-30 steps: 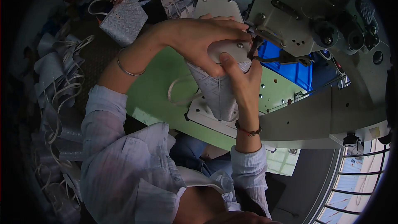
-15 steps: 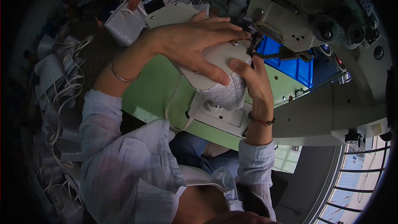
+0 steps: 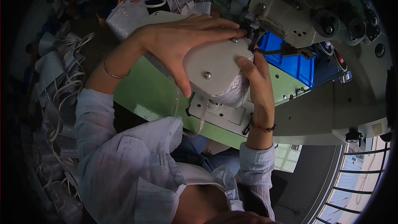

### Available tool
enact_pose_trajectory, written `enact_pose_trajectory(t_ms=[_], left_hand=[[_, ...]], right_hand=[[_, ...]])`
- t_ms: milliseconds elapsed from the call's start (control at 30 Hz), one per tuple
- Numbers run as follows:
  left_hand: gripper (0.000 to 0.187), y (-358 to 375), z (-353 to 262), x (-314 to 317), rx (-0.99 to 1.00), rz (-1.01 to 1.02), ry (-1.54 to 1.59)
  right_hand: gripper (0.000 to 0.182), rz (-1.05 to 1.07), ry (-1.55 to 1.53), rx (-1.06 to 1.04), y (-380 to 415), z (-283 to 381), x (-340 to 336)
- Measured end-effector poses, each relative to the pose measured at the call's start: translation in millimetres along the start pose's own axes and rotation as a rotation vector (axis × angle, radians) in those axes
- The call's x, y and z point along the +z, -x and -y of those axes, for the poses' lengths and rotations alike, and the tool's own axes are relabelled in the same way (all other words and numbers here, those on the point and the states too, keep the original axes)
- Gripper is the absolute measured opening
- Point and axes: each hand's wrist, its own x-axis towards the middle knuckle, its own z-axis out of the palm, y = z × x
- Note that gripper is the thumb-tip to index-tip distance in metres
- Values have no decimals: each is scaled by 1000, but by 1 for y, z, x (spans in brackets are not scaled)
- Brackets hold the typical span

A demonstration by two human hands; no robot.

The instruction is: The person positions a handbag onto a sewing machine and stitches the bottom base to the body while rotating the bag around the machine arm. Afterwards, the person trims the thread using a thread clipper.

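Observation:
A white handbag (image 3: 219,64) lies bottom up under the head of a sewing machine (image 3: 286,12). Its flat base carries metal studs, and its side has a woven-look pattern. My left hand (image 3: 174,43) rests flat across the base, fingers stretched toward the needle area and thumb spread apart near the front edge. At the bag's right edge, my right hand (image 3: 260,76) grips it, thumb on the rim and the other fingers partly hidden behind the side. A thin white strap (image 3: 203,118) hangs down in front. The stitching point is mostly hidden by machine parts.
A green machine table (image 3: 145,95) lies below, with a blue bin (image 3: 290,64) behind it. White pieces and straps (image 3: 62,87) are heaped at left. Across from me, a person in a blue sleeve handles another white bag (image 3: 124,16).
The handbag has turned a little beneath the machine head. My left hand has shifted left, its thumb swinging away from my right thumb. The other person's bag has moved and its handle now shows.

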Motion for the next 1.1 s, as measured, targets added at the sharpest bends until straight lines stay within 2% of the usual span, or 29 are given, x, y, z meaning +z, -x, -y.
enact_pose_trajectory(t_ms=[67, 100, 167, 567, 900, 1100], left_hand=[[132, 2, 1, -2, 55, -6, -77], [132, 1, 1, -1, 55, -3, -79], [128, 0, 2, 0, 56, -9, -39], [125, -4, -5, -8, 37, -5, -45], [122, -7, -12, -14, -3, 31, -27], [119, -10, -11, -18, -7, 52, -13]], right_hand=[[70, -63, 62, -161, 6, -4, 6], [70, -63, 58, -162, 7, -4, 6], [76, 12, 78, -267, 9, -5, 6], [77, 3, 53, -149, 10, 0, 6], [71, -17, 39, -158, 10, 0, 5], [86, 23, 10, -207, 12, -3, 7]])
